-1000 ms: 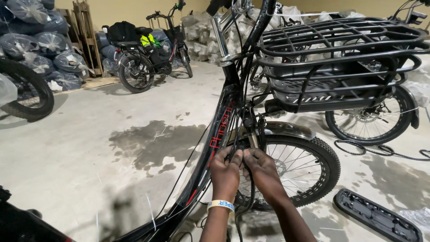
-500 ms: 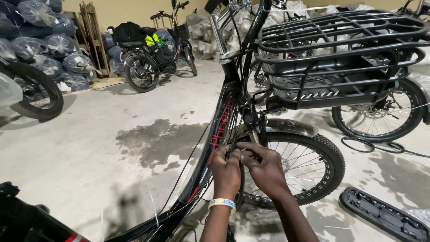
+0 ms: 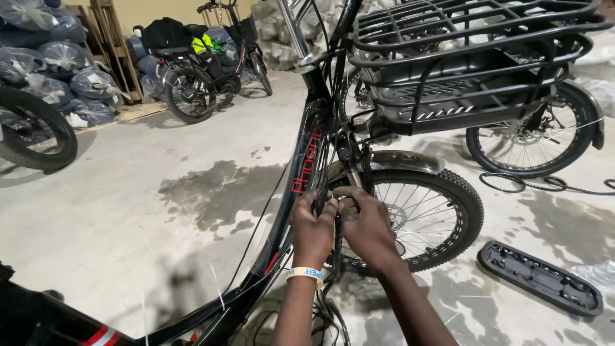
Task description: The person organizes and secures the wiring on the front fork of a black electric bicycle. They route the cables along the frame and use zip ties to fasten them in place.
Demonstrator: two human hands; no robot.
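Still at the black cables (image 3: 335,224) beside the bicycle frame (image 3: 301,179), both hands have barely moved since 0.5 s ago: left hand (image 3: 312,232) and right hand (image 3: 366,225) pinch the bundle just above the front wheel (image 3: 442,211).

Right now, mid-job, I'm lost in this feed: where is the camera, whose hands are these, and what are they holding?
There is no robot here. The single view comes from a camera on a person's head, looking down at their own bare hands. The left hand, with a pale wristband, and the right hand are both closed around a bundle of black cables beside the black bicycle frame. Just past the hands is the front wheel with its mudguard, and above it a black wire basket. On the stained concrete floor to the right lies a long black plastic cover. Another bicycle and plastic-wrapped bundles stand further back.
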